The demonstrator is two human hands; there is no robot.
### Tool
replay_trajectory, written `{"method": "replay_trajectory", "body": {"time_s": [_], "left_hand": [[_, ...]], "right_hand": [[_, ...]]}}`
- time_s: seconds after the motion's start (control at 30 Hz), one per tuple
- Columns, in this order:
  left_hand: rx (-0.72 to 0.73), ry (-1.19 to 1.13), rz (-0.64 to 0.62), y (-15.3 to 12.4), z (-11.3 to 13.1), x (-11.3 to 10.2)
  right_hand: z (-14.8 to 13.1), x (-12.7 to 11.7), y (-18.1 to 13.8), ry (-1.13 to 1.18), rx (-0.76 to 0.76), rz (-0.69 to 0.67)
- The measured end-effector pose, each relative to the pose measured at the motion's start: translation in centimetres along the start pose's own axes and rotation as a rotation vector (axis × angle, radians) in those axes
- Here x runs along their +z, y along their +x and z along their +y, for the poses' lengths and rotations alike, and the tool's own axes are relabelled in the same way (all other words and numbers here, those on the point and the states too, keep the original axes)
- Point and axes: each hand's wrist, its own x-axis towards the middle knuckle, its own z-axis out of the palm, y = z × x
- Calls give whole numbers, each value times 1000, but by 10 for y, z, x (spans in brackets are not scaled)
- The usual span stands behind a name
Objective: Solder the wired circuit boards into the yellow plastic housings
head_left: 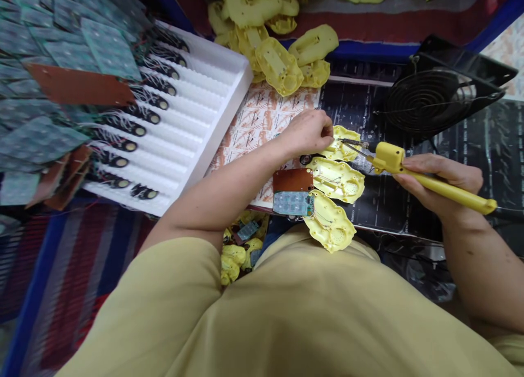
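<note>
My right hand (444,178) is wrapped round a yellow soldering iron (388,157) with a pistol-like body, its metal tip pointing left. That tip reaches over the farthest of three yellow plastic shells (346,150). At the same shell's left side, my left hand (309,130) is closed in a pinch; what its fingertips hold is hidden. Nearer to me lie a middle shell (341,180) and a front shell (332,224), both with thin wires inside. Circuit boards, one brown (291,179) and one greenish (291,203), lie against their left ends.
A white foam tray (204,115) at left bears a row of small black wired parts and heaped circuit boards (108,44). More yellow shells (280,66) are piled at the back. A black fan (434,99) stands back right. Yellow pieces (233,259) lie below the table edge.
</note>
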Motion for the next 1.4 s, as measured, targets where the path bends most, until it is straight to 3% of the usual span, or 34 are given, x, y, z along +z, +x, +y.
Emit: {"method": "replay_trajectory", "body": {"time_s": [0.1,0.27,0.4,0.47,0.57,0.8,1.07,1.27,1.4], "left_hand": [[-33,8,-11,1,2,0],[-6,26,11,1,-1,2],[36,5,27,2,-4,3],[18,-3,15,2,-3,3],[-24,8,9,3,-2,3],[31,60,28,2,-5,5],[17,107,-29,-7,4,-4],[-9,-41,-55,-14,-5,-16],[-26,-113,-25,-14,-5,-15]], "right_hand": [[0,0,2,18,-31,23],[-4,0,8,-20,-103,-81],[-2,-4,6,26,-215,60],[-1,-6,2,19,-186,94],[-2,-8,-5,-78,-115,37],[-11,-6,-18,-107,19,84],[-20,2,-18,-262,-139,187],[-26,0,-30,-143,57,153],[-31,5,-33,-215,31,233]]}}
